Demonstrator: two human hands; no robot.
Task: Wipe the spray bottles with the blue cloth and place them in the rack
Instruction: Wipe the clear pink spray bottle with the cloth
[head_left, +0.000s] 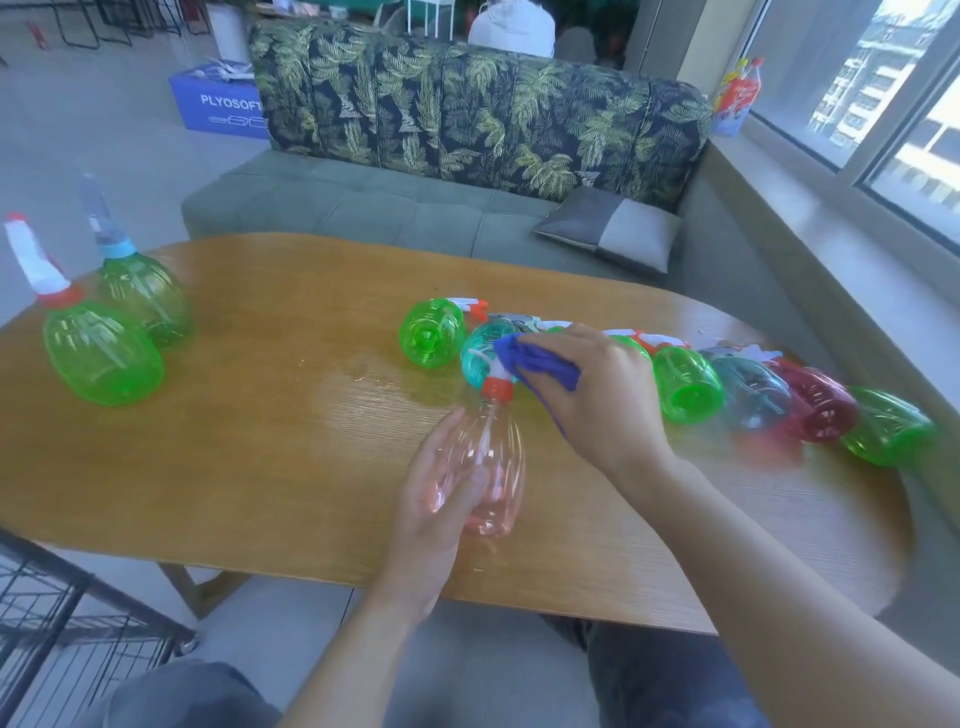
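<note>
The left hand (441, 488) has its grip closed around the pink bottle (493, 467), near the middle of the counter (260, 441). The right hand (587, 395) has its grip closed on the blue cloth (535, 364), which rubs the bottle's top at 12 o'clock. To do this well, it should hold the bottle still and turn it slowly, so the cloth gets every side. More bottles (685, 384) lie at 2 o'clock. The rack (62, 623) waits at 8 o'clock.
</note>
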